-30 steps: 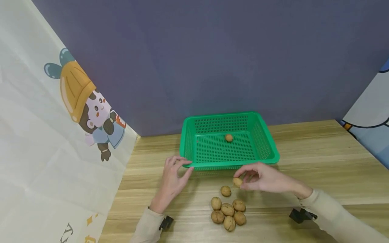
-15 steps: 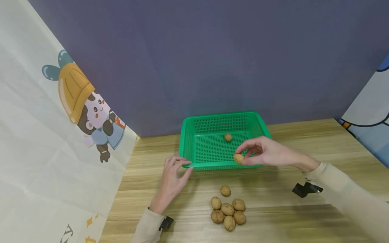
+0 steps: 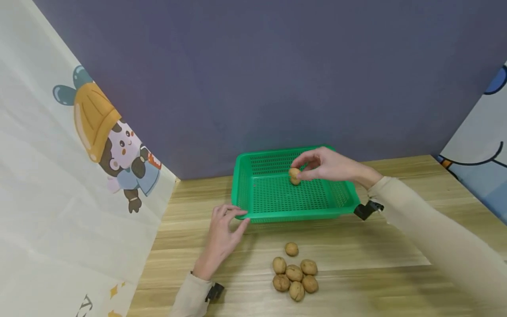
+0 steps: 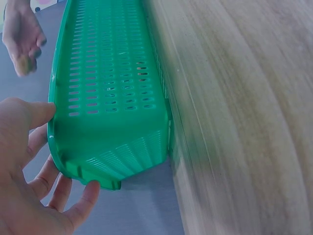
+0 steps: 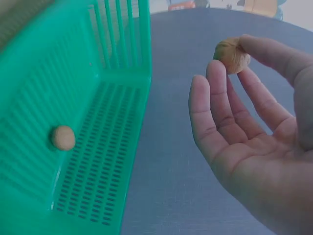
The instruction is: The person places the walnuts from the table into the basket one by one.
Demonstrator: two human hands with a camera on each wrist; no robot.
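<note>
My right hand (image 3: 330,165) pinches a walnut (image 3: 294,172) between thumb and fingertips above the green plastic basket (image 3: 293,215). A second walnut (image 3: 295,181) lies inside on the basket floor, partly covered by the held one in the head view; the right wrist view shows this lying walnut (image 5: 63,137) apart from the held walnut (image 5: 233,55). My left hand (image 3: 222,235) holds the basket's near left corner. In the left wrist view, its thumb touches the rim and the other fingers (image 4: 46,176) bend around the corner.
Several walnuts (image 3: 294,273) lie grouped on the wooden table (image 3: 356,277) in front of the basket, one a little apart. A dark blue-grey backdrop (image 3: 253,79) rises behind it. A white printed sheet (image 3: 47,176) stands on the left.
My right hand has carried the walnut from the tabletop in front of the basket, over the near rim, to above the walnut inside. The left hand has stayed at the corner.
</note>
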